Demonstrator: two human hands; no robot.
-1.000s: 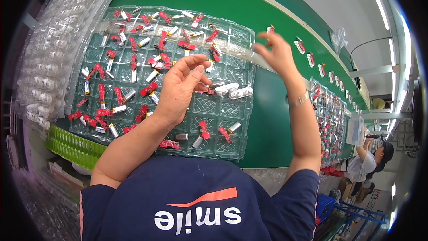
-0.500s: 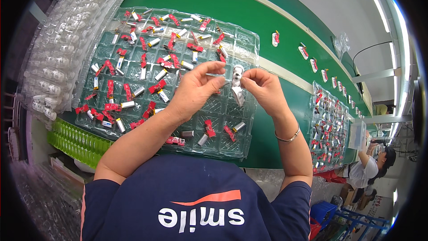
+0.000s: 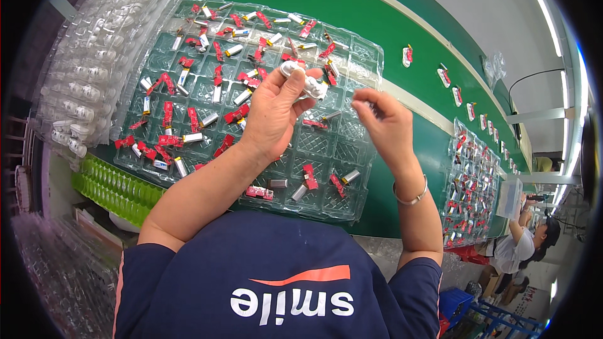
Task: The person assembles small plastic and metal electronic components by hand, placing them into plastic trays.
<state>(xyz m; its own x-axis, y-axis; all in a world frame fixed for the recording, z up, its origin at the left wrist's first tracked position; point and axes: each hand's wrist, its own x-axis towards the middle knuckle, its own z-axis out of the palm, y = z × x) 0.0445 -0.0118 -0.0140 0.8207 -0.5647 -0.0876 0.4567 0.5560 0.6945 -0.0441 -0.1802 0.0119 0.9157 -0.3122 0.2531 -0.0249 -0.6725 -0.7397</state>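
While pinching white plastic casings (image 3: 315,88) between thumb and fingers of left hand (image 3: 273,116), holding them slanted lengthwise down-right, toward right hand (image 3: 389,127) but apart from it. With right hand curled, cannot tell whether empty or pinching something small. Below left hand, see clear compartmented tray (image 3: 312,143) bearing red boards (image 3: 309,176).

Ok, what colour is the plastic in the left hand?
The plastic is white, clearest in the head view.

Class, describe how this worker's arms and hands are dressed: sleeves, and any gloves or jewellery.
Short navy-blue sleeves with thin orange-pink trim leave both forearms bare. The left hand and right hand are ungloved. A slim silver-coloured bangle circles the right wrist.
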